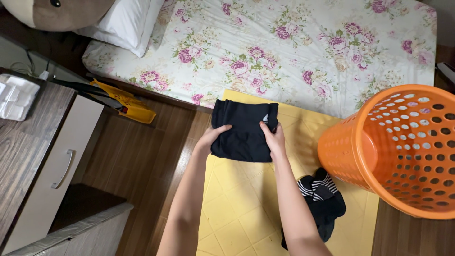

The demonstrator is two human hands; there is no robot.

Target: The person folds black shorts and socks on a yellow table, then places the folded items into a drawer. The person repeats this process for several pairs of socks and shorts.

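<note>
Two hands grip one folded black garment (244,130), held flat above the far end of a yellow mat (237,218), just in front of the bed's near edge. The left hand (212,137) clamps the garment's left side, thumb on top and fingers curled under; the right hand (274,139) pinches the right side the same way, near a small pale mark on the cloth. Holding both sides at once keeps the folds stacked, so the bundle stays a neat rectangle rather than sagging open.

Near and to the right of the right forearm, a heap of dark clothes (322,199) with a black-and-white striped piece lies loose on the mat, within easy reach. Just right of it an orange basket (398,151) with round holes lies tipped, its mouth facing right; what is inside I cannot tell.

Beyond the garment stretches the bed (303,47) with a floral sheet and a white pillow (128,21) at its far left corner, a brown plush toy (52,12) beside that. On the dark wood floor to the left lies a yellow bag (128,106), and further left stands a cabinet (42,156) with a drawer handle, a white cloth (16,97) resting on its top.
</note>
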